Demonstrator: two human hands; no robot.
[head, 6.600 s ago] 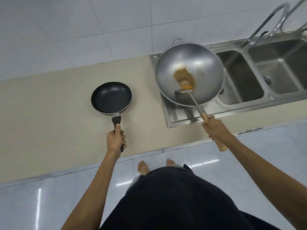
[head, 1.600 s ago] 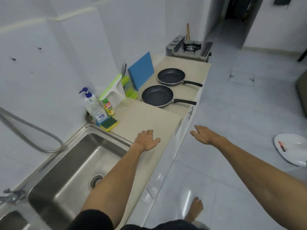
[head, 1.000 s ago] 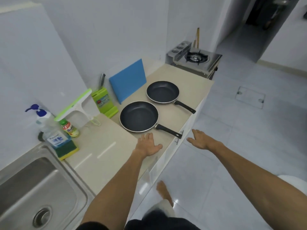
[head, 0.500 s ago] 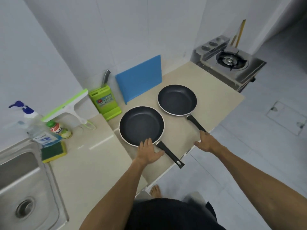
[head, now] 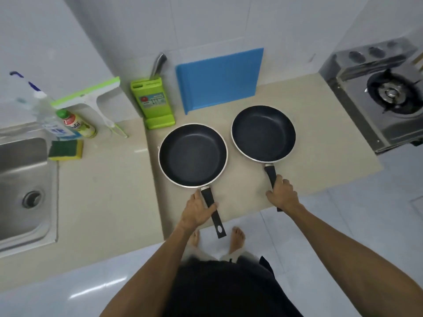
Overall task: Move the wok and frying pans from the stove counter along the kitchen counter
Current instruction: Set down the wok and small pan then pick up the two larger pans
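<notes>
Two black frying pans sit side by side on the beige counter [head: 114,202], both resting flat. My left hand [head: 197,211] wraps the black handle of the left frying pan [head: 193,155], thumb across it, and the handle's end sticks out past the counter edge. My right hand [head: 282,196] is closed over the handle of the right frying pan [head: 263,133]. The wok is out of view.
A gas stove [head: 389,97] stands lower at the right end. Against the wall lean a blue cutting board [head: 219,78], a green knife block [head: 153,104] and a squeegee [head: 91,97]. Bottles [head: 75,124], a sponge [head: 66,150] and a steel sink [head: 23,191] are to the left.
I have turned to face the counter squarely. My left hand slid from the left pan's rim onto its handle, and my right hand closed on the right pan's handle.
</notes>
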